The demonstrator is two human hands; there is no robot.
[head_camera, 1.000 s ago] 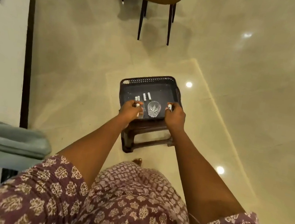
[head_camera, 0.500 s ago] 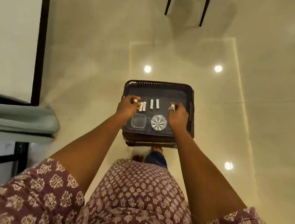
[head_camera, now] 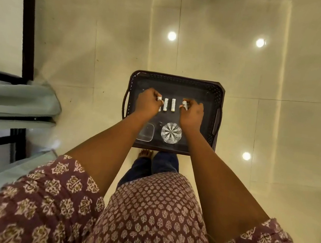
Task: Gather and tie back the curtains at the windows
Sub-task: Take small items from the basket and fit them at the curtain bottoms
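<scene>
A person in a maroon printed tunic [head_camera: 154, 219] looks straight down, both bare forearms stretched forward over a dark tray [head_camera: 219, 92] with a perforated rim and side handles. Below the tunic hem, blue trousers [head_camera: 155, 164] and a bare foot [head_camera: 146, 153] show on the glossy cream floor [head_camera: 279, 117], just short of the tray's near edge.

On the near part of the tray sit a clear square container [head_camera: 147, 133], partly behind the left forearm, and beside it a cut-glass tumbler [head_camera: 171, 132], seen from above. Farther in, the left hand [head_camera: 146, 104] curls its fingers around a small white clip [head_camera: 159, 98], and the right hand [head_camera: 191, 113] pinches another white clip [head_camera: 185, 105] at its fingertips. Between the two hands, two more white clips [head_camera: 169, 104] lie side by side on the tray floor, apart from each other.

The curtain [head_camera: 14, 98], a pale green fabric, hangs bunched in folds at the left edge by a dark frame [head_camera: 28, 20], well apart from both hands. Ceiling lights glint as reflections on the tiles beyond the tray.
</scene>
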